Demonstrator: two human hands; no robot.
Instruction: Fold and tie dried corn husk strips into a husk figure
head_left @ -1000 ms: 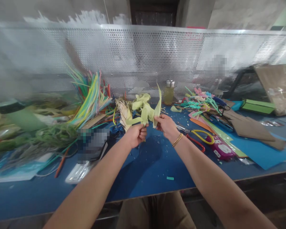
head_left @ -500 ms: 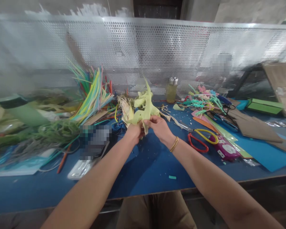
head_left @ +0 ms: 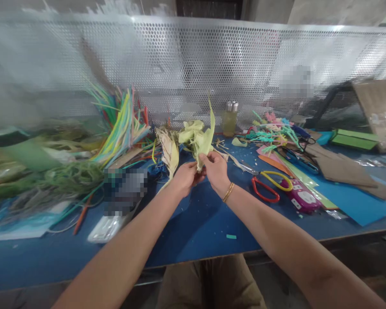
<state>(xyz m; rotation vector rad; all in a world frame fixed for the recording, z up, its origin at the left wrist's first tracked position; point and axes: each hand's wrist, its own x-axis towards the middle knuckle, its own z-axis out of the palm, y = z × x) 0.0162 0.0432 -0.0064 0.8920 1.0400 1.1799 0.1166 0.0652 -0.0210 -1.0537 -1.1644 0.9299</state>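
Note:
Both my hands meet over the middle of the blue table (head_left: 199, 227). My left hand (head_left: 185, 177) is closed around the lower end of a bunch of pale green husk strips (head_left: 197, 139). My right hand (head_left: 216, 168), with a gold bracelet on its wrist, pinches the same bunch from the right. One long strip stands up from the bunch toward the mesh screen. Dry beige husk strips (head_left: 169, 150) hang just left of the bunch.
A perforated metal screen (head_left: 193, 68) closes the back of the table. Coloured straws (head_left: 122, 124) and green fibre (head_left: 73, 176) pile up at the left. Scissors with red and yellow handles (head_left: 266, 186), a small bottle (head_left: 230, 118), coloured paper and a pink case (head_left: 300, 197) lie at the right.
My right hand, which held a strip apart from the bunch, has come in to meet my left hand. The bunch is now pinched by both hands, with one strip standing upright.

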